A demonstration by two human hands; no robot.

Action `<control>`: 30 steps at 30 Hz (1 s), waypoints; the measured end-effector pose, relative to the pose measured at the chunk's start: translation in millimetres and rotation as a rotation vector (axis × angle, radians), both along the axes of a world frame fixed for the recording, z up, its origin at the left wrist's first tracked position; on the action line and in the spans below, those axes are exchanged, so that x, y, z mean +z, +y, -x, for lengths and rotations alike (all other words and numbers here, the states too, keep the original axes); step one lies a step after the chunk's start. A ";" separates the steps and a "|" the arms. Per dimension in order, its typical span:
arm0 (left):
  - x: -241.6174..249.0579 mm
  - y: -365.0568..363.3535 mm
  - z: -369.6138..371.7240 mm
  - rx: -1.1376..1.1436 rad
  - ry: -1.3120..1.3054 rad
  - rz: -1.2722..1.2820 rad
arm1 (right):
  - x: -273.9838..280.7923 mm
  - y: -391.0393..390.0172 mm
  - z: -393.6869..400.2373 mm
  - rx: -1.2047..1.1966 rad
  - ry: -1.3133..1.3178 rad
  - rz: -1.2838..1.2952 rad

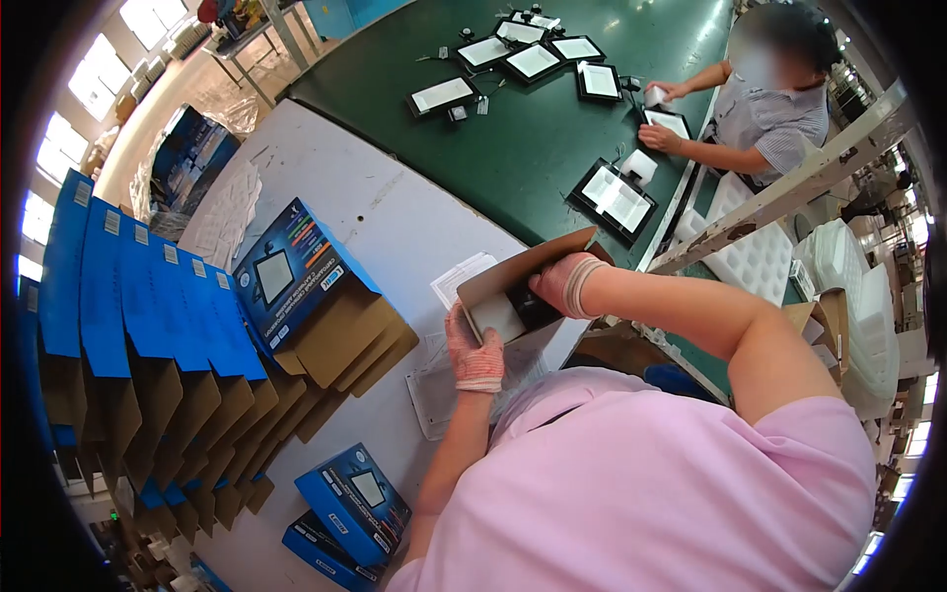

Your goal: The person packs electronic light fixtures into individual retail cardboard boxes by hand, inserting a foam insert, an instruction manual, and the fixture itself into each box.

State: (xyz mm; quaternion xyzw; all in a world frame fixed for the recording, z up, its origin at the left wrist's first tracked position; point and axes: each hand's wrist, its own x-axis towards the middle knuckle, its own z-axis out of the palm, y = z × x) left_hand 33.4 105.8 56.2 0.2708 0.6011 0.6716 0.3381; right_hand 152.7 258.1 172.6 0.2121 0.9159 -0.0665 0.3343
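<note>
You stand at a pale table (395, 222), an open cardboard box (508, 271) held at a tilt between your gloved hands, close in front of your chest. Your left hand (473, 353) grasps the box at its left end, thumb over the edge. Your right hand (569, 284) is bent into the opening at the right, against the dark item (533, 308) inside; whether its fingers grip that item or only press on it cannot be told. A pale piece (496, 318) sits beside the item, toward the left end of the box. A printed sheet (464, 271) lies on the table just beyond. To your left, a row of blue cartons (143, 286) leans together, brown flaps hanging open toward you, their insides too shadowed to read; at its right end a printed carton (301, 281) shows a picture of a lamp. Nearer, two blue boxes (357, 503) lie one partly upon the other, contents hidden. On the far green table (513, 148), black-framed lamps (533, 62) lie in a loose group, while at the far right a co-worker (760, 113) has both hands at another lamp (668, 122). White moulded trays (740, 237) lie at the right.
</note>
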 end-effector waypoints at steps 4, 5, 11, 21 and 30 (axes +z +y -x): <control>63.0 -22.5 22.2 0.066 0.549 0.019 | 33.4 -1.2 -3.6 -0.227 -0.052 0.166; 81.8 -34.1 31.2 0.150 0.634 -0.061 | 45.2 -1.4 -10.3 -0.266 0.022 0.203; 142.3 -22.6 12.3 0.072 0.408 -0.605 | 76.2 2.5 -37.2 -0.543 1.109 1.124; 71.5 10.4 -27.5 -0.458 1.338 0.117 | -4.2 8.6 -62.7 -0.834 1.369 0.569; 76.2 11.8 -26.6 -0.358 1.381 0.036 | -4.1 5.9 -51.2 -0.380 1.152 0.029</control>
